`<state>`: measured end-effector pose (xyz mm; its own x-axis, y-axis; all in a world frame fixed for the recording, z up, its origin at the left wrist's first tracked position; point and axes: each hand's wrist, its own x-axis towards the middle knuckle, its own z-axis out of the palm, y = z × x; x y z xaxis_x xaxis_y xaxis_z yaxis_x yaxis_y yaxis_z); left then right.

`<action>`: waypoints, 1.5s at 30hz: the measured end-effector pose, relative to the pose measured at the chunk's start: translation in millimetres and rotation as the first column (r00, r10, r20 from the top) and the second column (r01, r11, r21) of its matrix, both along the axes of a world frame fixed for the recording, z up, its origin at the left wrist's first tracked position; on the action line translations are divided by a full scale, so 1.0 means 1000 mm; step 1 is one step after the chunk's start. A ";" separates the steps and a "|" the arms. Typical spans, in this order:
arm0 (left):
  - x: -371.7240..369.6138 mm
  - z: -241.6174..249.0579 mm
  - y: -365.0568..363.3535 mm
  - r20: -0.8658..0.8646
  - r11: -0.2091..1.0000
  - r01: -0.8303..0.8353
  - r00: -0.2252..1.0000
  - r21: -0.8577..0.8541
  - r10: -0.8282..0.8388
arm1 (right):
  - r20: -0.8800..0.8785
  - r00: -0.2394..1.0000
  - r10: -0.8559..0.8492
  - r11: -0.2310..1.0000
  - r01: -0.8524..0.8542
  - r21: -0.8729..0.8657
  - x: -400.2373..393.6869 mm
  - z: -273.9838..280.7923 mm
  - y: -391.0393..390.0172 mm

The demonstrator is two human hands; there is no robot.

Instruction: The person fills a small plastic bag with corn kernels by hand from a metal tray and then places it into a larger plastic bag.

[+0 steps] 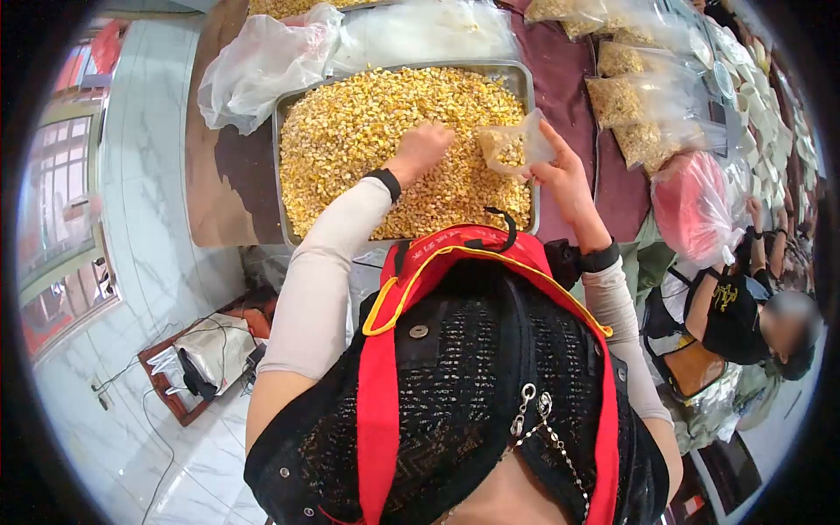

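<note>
The right hand [562, 172] held a small clear bag [510, 147], its thumb and fingers clamped on the bag's edge; yellow pieces lay inside. That bag was over the right part of a metal tray [278, 175], which was heaped with yellow grain [350, 114]. To its left, the left hand [422, 150] was at the grain, fingers curled inward — whether the fingertips met, or had anything between them, could not be told.

Beyond the left hand and to its left, crumpled clear plastic [267, 66] lay against the tray's far corner. Right of the right hand's grip was dark red cloth [623, 188], then a row of filled bags [617, 101] — with a pink bag [691, 206] nearer the body. Farther right was another person [739, 319] in a black top.
</note>
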<state>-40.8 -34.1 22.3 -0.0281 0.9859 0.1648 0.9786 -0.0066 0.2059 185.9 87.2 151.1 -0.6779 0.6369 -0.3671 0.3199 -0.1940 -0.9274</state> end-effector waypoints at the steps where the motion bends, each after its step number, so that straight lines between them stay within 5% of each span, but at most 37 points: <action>1: -0.003 0.008 0.002 -0.004 1.000 0.003 1.000 -0.004 -0.003 | -0.004 1.000 -0.003 1.000 0.003 -0.004 -0.002 0.002 -0.002; 2: -0.005 0.017 0.004 0.354 0.960 -0.271 0.893 -0.069 0.278 | -0.043 0.999 -0.007 0.999 0.005 -0.042 -0.004 0.005 -0.005; 3: -0.007 0.021 0.004 0.629 0.847 -0.483 0.592 -0.225 0.504 | -0.081 0.997 -0.014 0.997 0.007 -0.080 -0.006 0.007 -0.008; 4: -0.013 0.015 0.002 0.841 0.785 -0.513 0.200 -0.347 0.502 | -0.083 0.996 -0.019 0.996 0.012 -0.084 -0.007 0.007 -0.009; 5: -0.016 0.018 -0.002 0.840 0.785 -0.512 0.202 -0.348 0.504 | -0.078 0.997 -0.009 0.998 0.005 -0.057 -0.009 0.007 -0.009; 6: -0.019 0.022 -0.008 0.901 0.798 -0.424 -0.261 -0.429 0.346 | -0.074 0.997 0.003 1.000 -0.005 -0.029 -0.011 0.006 -0.009; 7: -0.021 0.025 -0.013 0.724 0.831 -0.315 -0.674 -0.458 0.144 | -0.076 0.997 0.004 1.000 -0.006 -0.030 -0.011 0.006 -0.010; 11: -0.009 0.047 -0.023 0.414 0.833 -0.277 -0.908 -0.478 -0.065 | -0.076 0.997 0.009 0.999 -0.012 -0.035 -0.015 0.004 -0.014; 19: 0.021 0.120 0.015 0.382 0.981 -0.178 -0.914 -0.074 -0.137 | -0.059 0.998 0.034 0.999 -0.033 0.017 -0.014 -0.002 -0.016; 25: 0.057 0.149 0.050 0.542 0.996 -0.094 -0.837 -0.001 -0.079 | -0.084 0.996 0.002 1.000 -0.002 0.008 -0.012 0.001 -0.020; 27: 0.072 0.157 0.055 0.814 0.969 -0.246 -0.569 -0.031 -0.118 | -0.059 0.998 0.026 0.997 -0.022 0.077 -0.011 -0.001 -0.019; 29: 0.079 0.152 0.061 0.860 0.963 -0.270 -0.498 -0.027 -0.116 | -0.052 0.998 0.018 0.998 -0.014 0.067 -0.011 0.000 -0.019; 31: 0.081 0.141 0.064 0.952 0.956 -0.276 -0.253 0.101 -0.173 | -0.045 0.999 0.016 0.998 -0.013 0.055 -0.011 0.000 -0.019; 38: 0.080 0.138 0.065 0.958 0.936 -0.333 -0.208 0.118 -0.195 | -0.041 0.999 0.034 0.997 -0.031 0.064 -0.013 0.006 -0.017; 41: 0.068 0.142 0.060 0.944 0.925 -0.376 -0.285 0.051 -0.168 | -0.038 0.999 0.029 0.999 -0.028 0.023 -0.011 0.005 -0.015; 43: 0.049 0.133 0.057 0.849 0.915 -0.396 -0.506 -0.074 -0.150 | -0.037 0.999 0.027 1.000 -0.027 -0.005 -0.008 0.003 -0.013; 45: 0.031 0.107 0.051 0.848 0.896 -0.411 -0.523 -0.167 -0.082 | -0.092 0.996 -0.016 0.999 0.012 -0.043 -0.007 0.000 -0.013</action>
<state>-9.9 16.8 129.7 -0.5133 0.8143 -0.2708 -0.6631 -0.1761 0.7275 178.9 74.6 150.6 -0.7012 0.6320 -0.3298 0.2299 -0.2375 -0.9438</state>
